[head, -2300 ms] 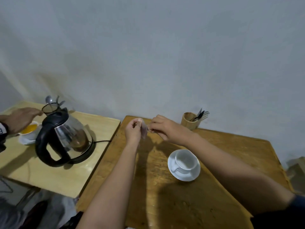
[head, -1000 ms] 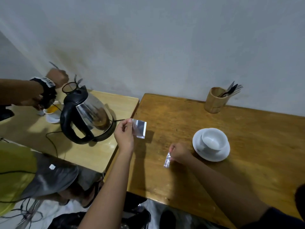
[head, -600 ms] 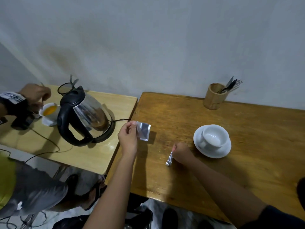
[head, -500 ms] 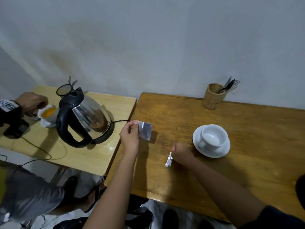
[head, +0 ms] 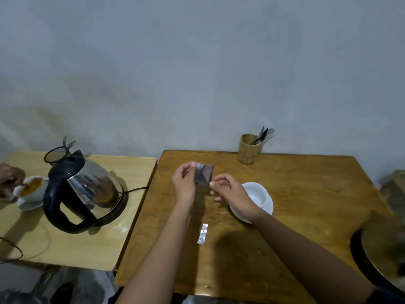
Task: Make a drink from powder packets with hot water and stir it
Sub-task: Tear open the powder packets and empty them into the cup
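My left hand pinches a silvery powder packet by its left edge, held up above the brown table. My right hand hovers just right of the packet with fingers loosely curled and apart, a fingertip near the packet's lower right corner, holding nothing. A torn-off foil strip lies on the table nearer to me. A white cup on a white saucer stands right of my right hand, partly hidden by my wrist. An electric kettle with a black handle sits on the pale side table.
A wooden holder with cutlery stands at the table's back by the wall. On the pale table, another person's hand stirs an orange drink in a white cup. A mesh holder stands behind the kettle. A dark round object is at the right edge.
My right hand let go of the torn strip, left it on the table and rose to the packet. My left hand moved the packet right and farther over the table.
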`<control>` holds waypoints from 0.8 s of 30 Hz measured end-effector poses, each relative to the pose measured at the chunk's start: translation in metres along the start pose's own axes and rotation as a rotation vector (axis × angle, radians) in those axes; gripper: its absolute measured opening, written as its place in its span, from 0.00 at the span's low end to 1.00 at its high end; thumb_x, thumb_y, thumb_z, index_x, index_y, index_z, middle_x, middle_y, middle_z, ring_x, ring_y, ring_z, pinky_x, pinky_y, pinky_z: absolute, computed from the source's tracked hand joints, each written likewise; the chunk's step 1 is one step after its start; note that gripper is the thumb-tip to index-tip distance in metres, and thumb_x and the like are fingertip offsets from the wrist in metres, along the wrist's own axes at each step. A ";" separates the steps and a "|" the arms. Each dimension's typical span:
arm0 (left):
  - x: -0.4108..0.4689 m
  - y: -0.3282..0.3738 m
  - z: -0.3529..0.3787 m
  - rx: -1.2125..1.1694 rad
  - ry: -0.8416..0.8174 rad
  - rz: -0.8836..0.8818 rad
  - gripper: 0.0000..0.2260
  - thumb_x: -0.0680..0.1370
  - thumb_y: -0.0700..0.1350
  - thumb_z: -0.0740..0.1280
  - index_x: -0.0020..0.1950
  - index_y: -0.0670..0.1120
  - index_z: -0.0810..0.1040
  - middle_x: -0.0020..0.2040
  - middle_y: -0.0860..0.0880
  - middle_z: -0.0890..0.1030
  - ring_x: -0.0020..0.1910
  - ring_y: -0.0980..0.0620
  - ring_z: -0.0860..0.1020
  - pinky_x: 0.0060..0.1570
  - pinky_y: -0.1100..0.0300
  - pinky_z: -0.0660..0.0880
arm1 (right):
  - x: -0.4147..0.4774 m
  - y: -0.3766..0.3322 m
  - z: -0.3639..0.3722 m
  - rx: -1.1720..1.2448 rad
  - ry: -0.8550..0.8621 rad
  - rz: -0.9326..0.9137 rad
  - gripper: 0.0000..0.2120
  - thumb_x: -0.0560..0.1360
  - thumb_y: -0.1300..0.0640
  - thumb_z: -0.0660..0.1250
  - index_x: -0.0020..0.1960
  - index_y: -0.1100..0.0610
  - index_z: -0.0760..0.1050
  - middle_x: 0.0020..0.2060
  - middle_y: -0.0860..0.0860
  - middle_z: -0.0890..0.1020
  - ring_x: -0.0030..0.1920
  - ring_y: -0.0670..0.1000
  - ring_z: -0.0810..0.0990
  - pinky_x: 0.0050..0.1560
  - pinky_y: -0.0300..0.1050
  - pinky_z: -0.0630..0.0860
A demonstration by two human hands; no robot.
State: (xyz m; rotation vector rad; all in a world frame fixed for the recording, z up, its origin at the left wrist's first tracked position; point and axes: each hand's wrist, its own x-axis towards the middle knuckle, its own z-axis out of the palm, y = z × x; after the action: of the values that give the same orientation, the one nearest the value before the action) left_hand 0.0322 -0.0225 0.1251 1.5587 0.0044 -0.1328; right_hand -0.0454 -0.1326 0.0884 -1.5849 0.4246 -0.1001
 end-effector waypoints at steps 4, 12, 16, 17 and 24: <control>-0.009 0.011 0.046 -0.085 -0.064 0.030 0.09 0.76 0.39 0.65 0.53 0.34 0.78 0.39 0.49 0.78 0.37 0.58 0.74 0.34 0.78 0.71 | -0.007 -0.005 -0.024 0.058 0.096 -0.086 0.12 0.73 0.57 0.70 0.54 0.56 0.72 0.50 0.52 0.77 0.45 0.48 0.80 0.41 0.41 0.77; -0.029 0.010 0.096 -0.138 -0.212 0.026 0.01 0.76 0.39 0.65 0.47 0.43 0.75 0.37 0.51 0.76 0.36 0.57 0.74 0.31 0.77 0.72 | -0.023 -0.015 -0.082 0.247 0.355 -0.142 0.02 0.76 0.60 0.65 0.45 0.57 0.74 0.40 0.51 0.80 0.39 0.44 0.79 0.38 0.34 0.79; -0.036 0.003 0.105 -0.055 -0.393 0.016 0.06 0.75 0.37 0.67 0.43 0.47 0.73 0.38 0.49 0.76 0.40 0.53 0.76 0.40 0.69 0.75 | -0.022 -0.011 -0.095 0.570 0.434 -0.049 0.04 0.79 0.60 0.60 0.45 0.57 0.70 0.40 0.55 0.78 0.42 0.51 0.79 0.43 0.42 0.78; -0.036 0.001 0.107 -0.018 -0.433 0.016 0.08 0.74 0.36 0.67 0.43 0.48 0.73 0.38 0.49 0.75 0.40 0.52 0.76 0.41 0.67 0.75 | -0.021 -0.009 -0.097 0.626 0.451 -0.029 0.04 0.79 0.61 0.60 0.45 0.57 0.70 0.41 0.55 0.78 0.42 0.52 0.79 0.45 0.44 0.77; -0.029 -0.006 0.121 0.299 -0.632 0.018 0.16 0.72 0.32 0.66 0.56 0.43 0.69 0.44 0.49 0.74 0.38 0.57 0.73 0.40 0.67 0.72 | -0.020 0.001 -0.113 0.491 0.508 0.125 0.01 0.78 0.60 0.61 0.49 0.58 0.70 0.38 0.53 0.77 0.38 0.49 0.79 0.42 0.44 0.78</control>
State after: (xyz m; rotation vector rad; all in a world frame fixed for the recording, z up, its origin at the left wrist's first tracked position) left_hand -0.0070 -0.1410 0.1238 1.7530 -0.5473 -0.6294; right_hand -0.1005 -0.2323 0.0996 -1.0334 0.8245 -0.4811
